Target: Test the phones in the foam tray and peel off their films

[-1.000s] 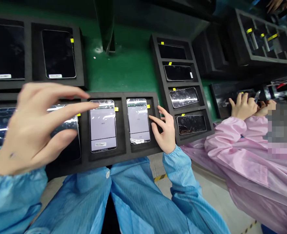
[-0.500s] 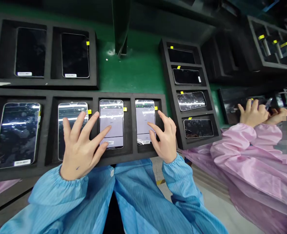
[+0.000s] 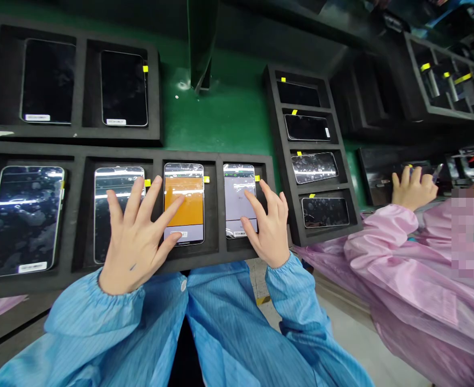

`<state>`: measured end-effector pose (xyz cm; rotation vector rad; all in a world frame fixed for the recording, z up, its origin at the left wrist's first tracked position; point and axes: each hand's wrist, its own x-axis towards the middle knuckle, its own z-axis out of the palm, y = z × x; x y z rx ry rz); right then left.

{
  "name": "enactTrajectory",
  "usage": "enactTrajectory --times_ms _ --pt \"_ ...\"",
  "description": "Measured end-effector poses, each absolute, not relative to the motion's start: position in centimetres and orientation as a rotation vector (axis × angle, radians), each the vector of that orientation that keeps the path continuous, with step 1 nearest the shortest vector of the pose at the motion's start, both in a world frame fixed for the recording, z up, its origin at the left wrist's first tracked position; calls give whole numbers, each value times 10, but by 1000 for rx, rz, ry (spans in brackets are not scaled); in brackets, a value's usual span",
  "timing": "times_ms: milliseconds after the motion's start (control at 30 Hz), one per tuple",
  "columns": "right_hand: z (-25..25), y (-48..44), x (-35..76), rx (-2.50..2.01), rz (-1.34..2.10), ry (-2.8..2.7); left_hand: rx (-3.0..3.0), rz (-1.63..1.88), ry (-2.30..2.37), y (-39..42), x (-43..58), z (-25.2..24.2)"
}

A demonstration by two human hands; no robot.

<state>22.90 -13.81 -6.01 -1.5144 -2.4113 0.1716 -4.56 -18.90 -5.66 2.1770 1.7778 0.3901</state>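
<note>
A black foam tray (image 3: pixel 76 215) in front of me holds several phones. My left hand (image 3: pixel 136 236) is spread, its index finger on the phone with an orange and pale screen (image 3: pixel 184 207). The other fingers lie over the dark phone (image 3: pixel 102 215) to its left. At the tray's right end, my right hand (image 3: pixel 268 228) has its fingers apart, index fingertip at the pale lit screen of another phone (image 3: pixel 234 193). Neither hand holds anything. A large dark phone (image 3: pixel 25 215) fills the far left compartment.
Behind on the left is another foam tray (image 3: pixel 156 102) with dark phones. A four-compartment tray (image 3: pixel 267 86) of phones stands to the right. Beyond it are a person's hand (image 3: pixel 414 188) and pink sleeves (image 3: pixel 382 231). A dark green post (image 3: pixel 200 48) rises from the green table (image 3: pixel 221 123).
The screen under my left index finger has turned from pale to mostly orange. My left thumb has moved onto that phone's lower part. My right hand has shifted slightly.
</note>
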Motion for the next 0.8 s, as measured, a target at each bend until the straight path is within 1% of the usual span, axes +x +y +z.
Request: enactTrajectory --times_ms 200,400,667,800 --pt "-58 -138 229 -1551 251 -2352 2150 476 1780 -193 -48 -56" --pt "-56 -134 230 -1546 249 -2339 2156 499 1778 -191 -47 -54" --pt "-57 -109 229 -1540 222 -2317 2101 490 1797 -152 -30 -35" --pt "-58 -101 227 -1570 185 -2298 2142 423 1783 -141 -24 -37"
